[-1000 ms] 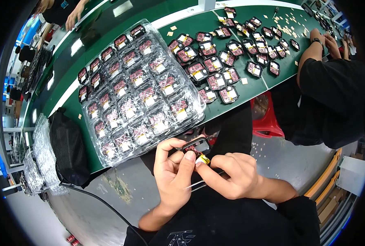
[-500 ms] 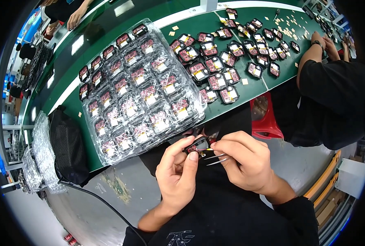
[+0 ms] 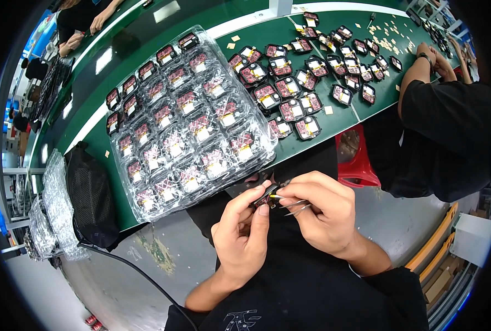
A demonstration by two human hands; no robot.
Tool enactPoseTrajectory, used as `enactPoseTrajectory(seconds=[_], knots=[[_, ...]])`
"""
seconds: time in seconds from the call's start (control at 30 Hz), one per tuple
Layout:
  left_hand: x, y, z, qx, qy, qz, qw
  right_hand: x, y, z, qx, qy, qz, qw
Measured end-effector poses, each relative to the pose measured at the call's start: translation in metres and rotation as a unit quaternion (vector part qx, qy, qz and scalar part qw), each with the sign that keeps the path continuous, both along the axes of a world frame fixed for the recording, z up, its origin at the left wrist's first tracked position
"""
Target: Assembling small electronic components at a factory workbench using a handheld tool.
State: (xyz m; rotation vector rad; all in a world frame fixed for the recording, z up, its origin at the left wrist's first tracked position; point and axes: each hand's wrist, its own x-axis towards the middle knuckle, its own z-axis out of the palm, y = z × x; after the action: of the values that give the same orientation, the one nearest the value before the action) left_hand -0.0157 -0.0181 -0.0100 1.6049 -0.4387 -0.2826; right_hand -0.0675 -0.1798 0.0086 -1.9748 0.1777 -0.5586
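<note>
My left hand (image 3: 239,236) grips a small black device housing (image 3: 265,195) between thumb and fingers, in front of my chest and just off the table's near edge. The housing is tilted, so little of its inside shows. My right hand (image 3: 329,216) is closed around metal tweezers (image 3: 297,208), whose tips point down and left. Its thumb and forefinger meet at the housing's right side. A bit of yellow (image 3: 276,196) shows there; what exactly the fingertips pinch is too small to tell.
A clear plastic blister tray (image 3: 201,187) on the green table (image 3: 306,144) carries several similar housings with red boards. More housings (image 3: 307,127) lie loose beside it. A black mesh bag (image 3: 94,198) lies at left. A co-worker (image 3: 446,127) sits at right near a red stool (image 3: 355,165).
The housing has turned more edge-on, hiding its inside. My right hand has shifted slightly left and up, its fingertips closer to the housing, and the tweezers have moved with it.
</note>
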Motion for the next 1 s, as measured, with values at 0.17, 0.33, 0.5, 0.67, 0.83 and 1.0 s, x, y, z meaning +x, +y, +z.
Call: enactPoseTrajectory(seconds=[0.17,0.33,0.5,0.67,0.83,1.0], knots=[[-0.003,-0.001,0.000,-0.004,0.015,0.003,1.000,0.002,0.006,-0.001,-0.014,0.004,0.010,1.000],[-0.001,-0.004,-0.004,-0.019,-0.007,0.037,0.999,0.002,0.003,-0.007,0.002,-0.020,0.047,0.999],[-0.002,-0.003,-0.002,-0.020,0.002,0.044,0.999,0.004,0.005,-0.010,0.073,0.029,0.004,0.997],[-0.004,-0.001,-0.005,-0.020,0.016,0.034,0.999,0.005,0.003,-0.016,0.152,0.062,0.029,0.986],[-0.003,-0.005,0.002,0.035,-0.090,-0.004,0.995,0.008,0.007,-0.003,0.101,0.066,0.020,0.993],[0.002,-0.006,0.009,0.034,-0.094,-0.025,0.995,0.011,-0.003,0.006,0.076,0.063,0.048,0.994]])
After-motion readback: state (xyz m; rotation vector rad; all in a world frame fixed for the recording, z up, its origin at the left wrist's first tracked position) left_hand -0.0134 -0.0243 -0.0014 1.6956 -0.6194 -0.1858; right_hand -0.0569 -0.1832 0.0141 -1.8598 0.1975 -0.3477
